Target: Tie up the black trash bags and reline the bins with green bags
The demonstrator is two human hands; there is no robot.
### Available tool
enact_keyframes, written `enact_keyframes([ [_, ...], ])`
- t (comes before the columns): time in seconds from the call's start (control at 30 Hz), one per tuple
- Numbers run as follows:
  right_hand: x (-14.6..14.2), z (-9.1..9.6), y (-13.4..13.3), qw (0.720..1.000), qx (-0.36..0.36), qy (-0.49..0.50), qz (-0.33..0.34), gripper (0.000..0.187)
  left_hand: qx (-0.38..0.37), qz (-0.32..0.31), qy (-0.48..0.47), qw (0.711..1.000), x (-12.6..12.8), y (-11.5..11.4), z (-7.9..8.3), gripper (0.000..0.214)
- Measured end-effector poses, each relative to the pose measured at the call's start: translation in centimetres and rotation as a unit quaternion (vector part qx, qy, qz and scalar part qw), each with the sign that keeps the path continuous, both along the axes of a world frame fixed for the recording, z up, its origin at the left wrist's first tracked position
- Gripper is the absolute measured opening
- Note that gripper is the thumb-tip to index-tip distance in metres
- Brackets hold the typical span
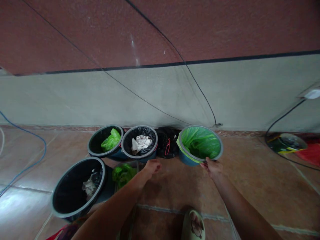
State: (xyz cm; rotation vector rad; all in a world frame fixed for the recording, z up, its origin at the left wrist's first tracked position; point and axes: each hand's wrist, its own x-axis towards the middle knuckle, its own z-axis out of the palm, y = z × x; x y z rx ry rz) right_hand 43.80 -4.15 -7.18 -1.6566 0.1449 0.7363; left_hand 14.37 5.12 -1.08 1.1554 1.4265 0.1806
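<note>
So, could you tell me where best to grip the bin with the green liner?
Probably the near rim of the green-lined bin, from the person's side. It stands upright against the wall, mouth open, and the right hand is already at that edge.

No text, label, brand, number or sign can be read on anything in view.

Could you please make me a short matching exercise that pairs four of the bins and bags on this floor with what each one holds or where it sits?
Things:
1. Bin with green liner
2. Back middle bin
3. Large front bin
4. Tied black bag

Descriptions:
A. Nearest the camera, at the left
B. Its rim is gripped by the right hand
C. Sits between two bins by the wall
D. Holds crumpled white paper on a black liner

Pairs: 1-B, 2-D, 3-A, 4-C
</note>
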Motion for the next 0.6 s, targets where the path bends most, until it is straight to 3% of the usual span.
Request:
enact_keyframes([
  [0.13,-1.7,-0.2,0.1,1.000,0.004,0.015,0.011,0.024,-0.069,0.097,-0.032,0.992,-3.1,1.2,1.0,0.015],
  [0.4,-4.9,1.6,3.0,0.999,0.006,0.025,0.042,0.020,-0.065,0.105,-0.009,0.992,-7.2,2.2,2.5,0.017],
  [0.6,-4.3,0.7,2.2,0.997,0.004,0.013,0.077,0.015,-0.053,0.150,0.009,0.987,-9.4,3.3,3.1,0.018],
])
